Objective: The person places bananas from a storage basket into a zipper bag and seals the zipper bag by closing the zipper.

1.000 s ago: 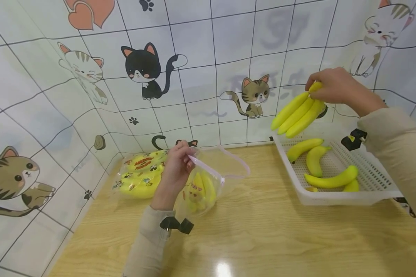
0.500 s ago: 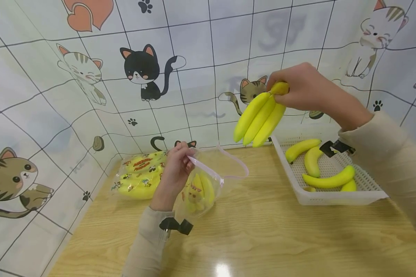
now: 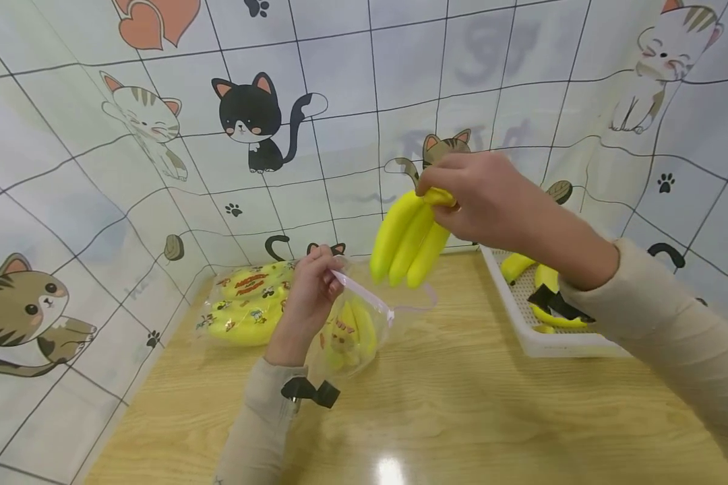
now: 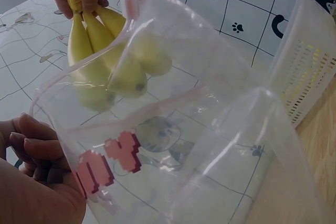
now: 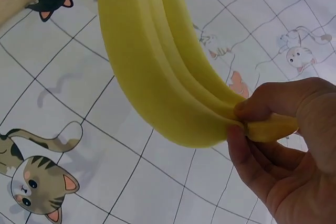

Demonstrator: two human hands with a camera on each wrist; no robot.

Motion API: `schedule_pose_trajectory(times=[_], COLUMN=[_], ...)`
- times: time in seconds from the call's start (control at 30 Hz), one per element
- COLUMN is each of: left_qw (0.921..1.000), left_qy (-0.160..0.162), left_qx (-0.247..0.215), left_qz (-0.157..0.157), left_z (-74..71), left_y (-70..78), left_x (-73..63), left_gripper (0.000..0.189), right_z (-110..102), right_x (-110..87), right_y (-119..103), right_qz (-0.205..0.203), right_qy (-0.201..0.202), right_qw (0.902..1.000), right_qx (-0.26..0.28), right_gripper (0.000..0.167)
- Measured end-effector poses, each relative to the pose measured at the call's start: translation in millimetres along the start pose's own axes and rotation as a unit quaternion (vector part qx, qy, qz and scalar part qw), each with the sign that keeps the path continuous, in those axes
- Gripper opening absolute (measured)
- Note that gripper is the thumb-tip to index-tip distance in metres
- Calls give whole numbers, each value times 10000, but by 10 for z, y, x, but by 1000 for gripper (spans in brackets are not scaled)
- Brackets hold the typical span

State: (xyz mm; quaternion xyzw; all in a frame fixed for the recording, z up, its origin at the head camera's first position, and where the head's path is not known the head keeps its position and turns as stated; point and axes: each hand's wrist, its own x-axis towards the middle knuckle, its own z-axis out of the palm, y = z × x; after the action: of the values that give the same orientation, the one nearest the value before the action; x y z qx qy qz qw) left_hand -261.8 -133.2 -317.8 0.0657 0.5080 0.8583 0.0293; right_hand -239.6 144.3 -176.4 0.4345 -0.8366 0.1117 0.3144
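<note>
My right hand point(image 3: 476, 195) grips a bunch of yellow bananas point(image 3: 408, 242) by its stem, tips hanging down. In the right wrist view, thumb and fingers pinch that stem. The bunch hangs at the mouth of a clear zip bag point(image 3: 364, 296) with a pale pink slider edge; in the left wrist view the tips show behind the clear plastic. My left hand point(image 3: 315, 283) pinches the bag's rim at its left side and holds the mouth apart. More bananas point(image 3: 348, 337) show through the plastic low in the bag.
Left of the bag lies a printed clear package point(image 3: 249, 316) with yellow bananas inside. At the right stands a white perforated basket point(image 3: 522, 337) with several loose bananas point(image 3: 546, 276), partly hidden by my right arm. A tiled cat-print wall covering point(image 3: 352, 87) rises behind the wooden table point(image 3: 437, 411).
My right hand has carried the banana bunch left and down, from over the basket to the bag's mouth. The left hand keeps its place on the bag's rim.
</note>
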Motion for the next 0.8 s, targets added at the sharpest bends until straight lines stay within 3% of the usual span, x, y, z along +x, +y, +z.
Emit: schedule_pose_trajectory(times=[0.3, 0.8], left_qw=[10000, 9999], left_qy=[6, 84], left_qx=[43, 113], left_qz=[8, 19], left_z=[-5, -12], left_y=[5, 3], left_x=[-4, 2], left_gripper=[38, 37], right_z=[344, 763], right_x=[-106, -353], right_y=[-243, -263], right_qz=[-279, 889], right_qy=[315, 565], right_qw=[9991, 9913], right_qx=[-78, 794], right_gripper=[21, 18])
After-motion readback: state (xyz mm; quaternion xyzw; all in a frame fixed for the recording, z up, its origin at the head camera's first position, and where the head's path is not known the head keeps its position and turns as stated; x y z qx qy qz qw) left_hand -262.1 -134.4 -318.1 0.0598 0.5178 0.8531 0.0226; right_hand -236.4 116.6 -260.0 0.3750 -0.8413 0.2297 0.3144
